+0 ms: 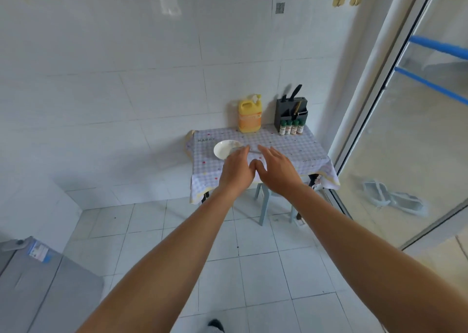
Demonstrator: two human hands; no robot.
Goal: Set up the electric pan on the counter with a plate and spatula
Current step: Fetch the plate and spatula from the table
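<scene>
The plate [224, 149] looks like glazed white ceramic, smooth and faintly shiny. Under it, the tablecloth [283, 142] is a soft printed checked cloth, matt, hanging in limp folds at the corners. A thin rod [254, 152] between the hands gleams like metal, though it is too blurred to be sure. The yellow jug [249, 116] is smooth plastic with a paper-like label; the knife block [291, 109] is dark matt plastic. Wall tiles [126, 79] are glossy and reflective, floor tiles [266, 269] duller
</scene>
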